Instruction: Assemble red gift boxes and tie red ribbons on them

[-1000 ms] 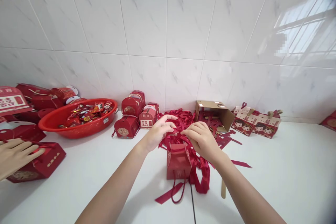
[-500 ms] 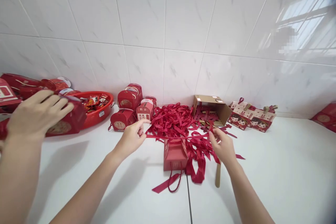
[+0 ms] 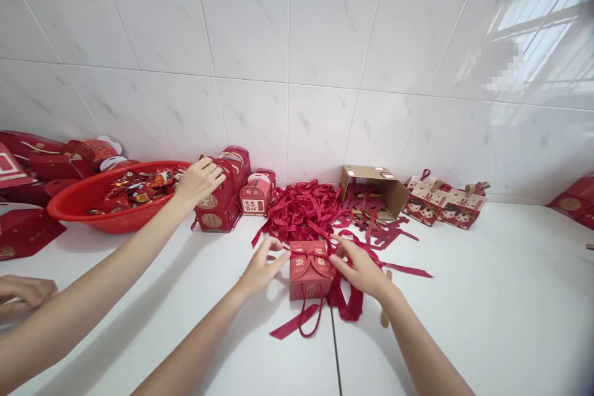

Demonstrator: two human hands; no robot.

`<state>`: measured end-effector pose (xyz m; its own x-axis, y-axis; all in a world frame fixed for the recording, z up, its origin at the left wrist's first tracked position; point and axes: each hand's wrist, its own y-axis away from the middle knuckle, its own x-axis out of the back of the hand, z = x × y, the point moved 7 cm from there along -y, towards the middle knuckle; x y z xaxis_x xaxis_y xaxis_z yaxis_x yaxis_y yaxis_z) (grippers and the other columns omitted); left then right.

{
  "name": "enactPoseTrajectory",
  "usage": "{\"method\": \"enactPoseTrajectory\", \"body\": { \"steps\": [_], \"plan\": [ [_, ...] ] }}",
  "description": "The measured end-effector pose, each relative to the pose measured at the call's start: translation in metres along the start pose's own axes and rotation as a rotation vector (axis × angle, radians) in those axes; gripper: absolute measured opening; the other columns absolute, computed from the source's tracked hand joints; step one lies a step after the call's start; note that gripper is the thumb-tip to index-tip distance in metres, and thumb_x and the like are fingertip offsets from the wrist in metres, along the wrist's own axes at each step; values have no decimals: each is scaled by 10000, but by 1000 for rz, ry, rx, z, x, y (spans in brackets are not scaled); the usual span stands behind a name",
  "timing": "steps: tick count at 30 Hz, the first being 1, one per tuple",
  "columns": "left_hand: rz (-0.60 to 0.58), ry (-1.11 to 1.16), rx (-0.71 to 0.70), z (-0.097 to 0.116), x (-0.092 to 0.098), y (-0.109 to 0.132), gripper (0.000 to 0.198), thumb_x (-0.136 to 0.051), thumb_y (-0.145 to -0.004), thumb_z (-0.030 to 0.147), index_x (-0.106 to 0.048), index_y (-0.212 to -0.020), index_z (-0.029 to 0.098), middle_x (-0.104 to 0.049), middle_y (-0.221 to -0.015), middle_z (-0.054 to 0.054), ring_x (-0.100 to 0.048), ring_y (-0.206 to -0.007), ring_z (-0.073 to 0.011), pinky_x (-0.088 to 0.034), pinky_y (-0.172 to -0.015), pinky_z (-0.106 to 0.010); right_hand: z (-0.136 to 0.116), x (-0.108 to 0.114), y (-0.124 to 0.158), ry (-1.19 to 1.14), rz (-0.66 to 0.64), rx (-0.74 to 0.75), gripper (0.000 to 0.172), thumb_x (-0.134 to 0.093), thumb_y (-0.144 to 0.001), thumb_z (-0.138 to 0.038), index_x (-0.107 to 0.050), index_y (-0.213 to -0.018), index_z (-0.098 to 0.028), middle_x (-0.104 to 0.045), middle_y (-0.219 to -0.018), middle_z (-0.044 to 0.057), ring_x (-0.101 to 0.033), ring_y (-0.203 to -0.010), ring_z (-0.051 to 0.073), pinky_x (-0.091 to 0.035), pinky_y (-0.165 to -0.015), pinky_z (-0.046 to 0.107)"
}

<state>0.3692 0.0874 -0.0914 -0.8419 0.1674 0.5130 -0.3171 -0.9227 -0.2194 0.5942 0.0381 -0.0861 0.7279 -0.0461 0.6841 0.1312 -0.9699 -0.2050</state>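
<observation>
A small red gift box (image 3: pixel 310 284) with gold lettering and a twisted cord handle stands in front of me, its curved top flaps folded in. Across its top runs a thin red ribbon (image 3: pixel 310 253). My left hand (image 3: pixel 263 267) pinches the ribbon at the box's left top edge. At the right top edge my right hand (image 3: pixel 359 266) has its fingers closed on the ribbon's other side, beside the box. Just behind lies a heap of red ribbons (image 3: pixel 304 207). One flat ribbon tail (image 3: pixel 294 323) lies by the cord handle.
A co-worker's hand (image 3: pixel 200 180) rests on stacked red boxes (image 3: pixel 218 219) at the left; another hand (image 3: pixel 28 292) is at the left edge. Nearby stand a red basin (image 3: pixel 116 221) of wrapped sweets, a cardboard box (image 3: pixel 396 198) on its side, and patterned boxes (image 3: pixel 459 210).
My hands have come closer together and lower, bringing the stretched ribbon onto the box. Its top flaps now show folded in. The co-worker has moved a red box rightward onto the stack.
</observation>
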Motion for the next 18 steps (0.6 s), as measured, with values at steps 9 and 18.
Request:
{"method": "enactPoseTrajectory", "body": {
  "steps": [9,18],
  "plan": [
    [26,87,6,6,-24,-1,186,-612,-786,284,-521,-947,301,-563,-989,-11,-558,-977,-233,-455,-868,-362,-25,-26,-8,58,-180,-11,594,-568,-840,-454,-434,-1384,-257,-642,-738,17,-585,-646,186,-411,-615,276],
    [-49,226,71,0,-24,2,279,-668,-747,345,-462,-929,300,-556,-750,22,-556,-732,-207,-423,-694,-325,-15,-22,-2,-62,-102,-22,667,-565,-833,-520,-326,-1377,-216,-484,-663,-42,-472,-586,156,-337,-551,249]
  ]
}}
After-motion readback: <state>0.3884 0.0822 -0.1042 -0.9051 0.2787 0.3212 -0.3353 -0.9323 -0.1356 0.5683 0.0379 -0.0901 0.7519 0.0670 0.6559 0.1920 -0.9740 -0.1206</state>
